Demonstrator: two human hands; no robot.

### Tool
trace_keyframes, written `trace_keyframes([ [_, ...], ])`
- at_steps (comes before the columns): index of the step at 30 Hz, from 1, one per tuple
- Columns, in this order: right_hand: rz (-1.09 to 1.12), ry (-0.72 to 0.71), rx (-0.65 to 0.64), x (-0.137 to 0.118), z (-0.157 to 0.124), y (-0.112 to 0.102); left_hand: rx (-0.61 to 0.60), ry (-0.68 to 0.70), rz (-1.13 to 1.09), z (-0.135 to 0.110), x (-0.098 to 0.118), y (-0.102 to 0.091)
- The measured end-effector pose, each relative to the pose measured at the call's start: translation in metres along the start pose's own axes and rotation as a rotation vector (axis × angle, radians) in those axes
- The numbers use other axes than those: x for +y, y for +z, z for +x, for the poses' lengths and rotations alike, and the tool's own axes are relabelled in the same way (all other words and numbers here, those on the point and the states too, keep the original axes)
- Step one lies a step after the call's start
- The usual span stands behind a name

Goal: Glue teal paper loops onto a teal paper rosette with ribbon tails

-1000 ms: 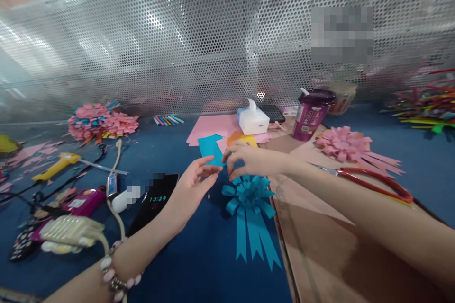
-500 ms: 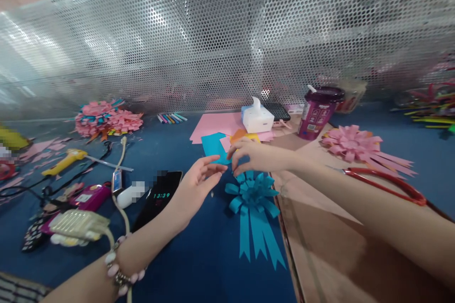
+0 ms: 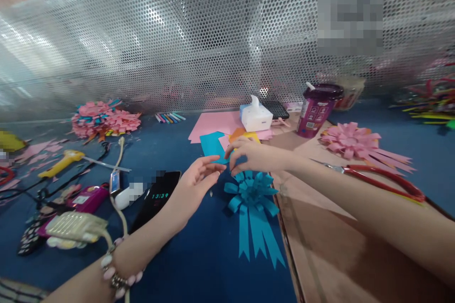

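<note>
A blue paper flower (image 3: 251,194) with several notched ribbon tails lies on the dark blue table. My left hand (image 3: 199,182) is just to its left, fingers stretched out and apart from the thumb, with nothing visible in them. Over the flower's far edge is my right hand (image 3: 249,155), its fingers loosely curved and spread with a gap to the thumb. It too appears to hold nothing. The fingertips of both hands face each other closely without touching. Just beyond them lie blue paper (image 3: 212,145) and orange paper (image 3: 237,134), partly covered by my right hand.
Red-handled scissors (image 3: 386,181) and a pink paper flower (image 3: 351,139) lie on cardboard (image 3: 320,241) at right. A purple cup (image 3: 317,111) and tissue pack (image 3: 256,116) stand behind. At left are a phone (image 3: 158,196), yellow glue gun (image 3: 61,164), power strip (image 3: 76,228) and cables.
The view has shifted very slightly, moving table objects a little leftward in the picture. Both hands keep nearly the same pose, and the blue flower stays in place.
</note>
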State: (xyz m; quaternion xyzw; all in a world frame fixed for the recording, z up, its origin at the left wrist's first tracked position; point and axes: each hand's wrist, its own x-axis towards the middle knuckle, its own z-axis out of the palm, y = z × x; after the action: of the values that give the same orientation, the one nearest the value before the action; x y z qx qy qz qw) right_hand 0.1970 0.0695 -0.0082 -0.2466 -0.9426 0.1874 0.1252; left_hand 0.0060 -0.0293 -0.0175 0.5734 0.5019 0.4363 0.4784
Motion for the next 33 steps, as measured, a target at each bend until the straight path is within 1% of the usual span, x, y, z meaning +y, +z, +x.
trace_keyframes([
  [5, 0.015, -0.002, -0.051, 0.004, -0.001, 0.002, -0.005, -0.001, -0.004, -0.001, -0.001, -0.001],
  [11, 0.031, -0.017, -0.075, 0.007, -0.001, 0.007, -0.013, 0.001, -0.001, -0.001, -0.001, -0.001],
  [19, 0.03, 0.004, -0.063, 0.006, 0.0, 0.01, -0.012, -0.021, 0.008, -0.002, 0.004, 0.002],
  [25, 0.022, -0.021, -0.067, 0.004, 0.0, 0.008, -0.009, -0.031, 0.004, -0.002, 0.004, 0.001],
  [33, 0.011, -0.004, -0.054, -0.001, -0.002, 0.007, -0.019, -0.028, 0.008, -0.003, 0.005, 0.001],
])
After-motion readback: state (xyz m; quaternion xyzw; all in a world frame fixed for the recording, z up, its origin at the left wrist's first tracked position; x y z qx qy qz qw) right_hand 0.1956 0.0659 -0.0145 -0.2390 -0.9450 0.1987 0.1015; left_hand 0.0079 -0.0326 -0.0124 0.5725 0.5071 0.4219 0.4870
